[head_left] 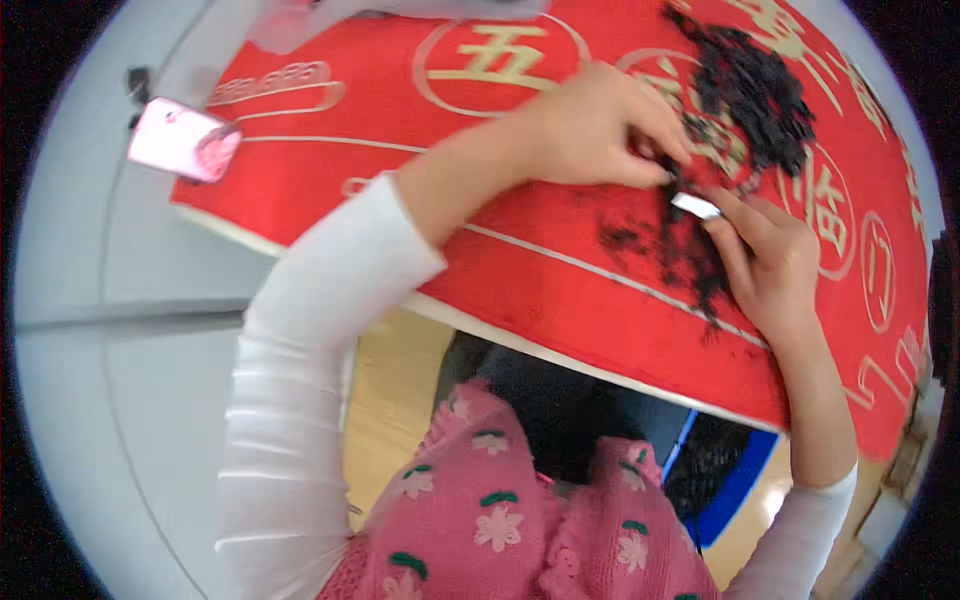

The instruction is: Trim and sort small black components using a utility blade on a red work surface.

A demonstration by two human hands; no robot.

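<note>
My left hand [605,125] is above the red printed mat, its thumb and fingers pinched together on a small dark piece. Close beside it, my right hand [768,255] grips a small, shiny white flat thing [696,206] between thumb and forefinger. The fingertips of both hands nearly meet at the dark piece. What the white thing is, I cannot make out, as the picture is blurred there. Just beyond my hands lies a heap of small black pieces [760,95]. Fine black scraps [670,245] are scattered on the mat below my fingertips.
The red mat [560,285] covers the table up to its near edge. A phone with a lit pink screen [185,140] stands off at the left. Translucent plastic [300,25] lies at the far left. Under the table is a blue-rimmed container [735,490] with dark contents.
</note>
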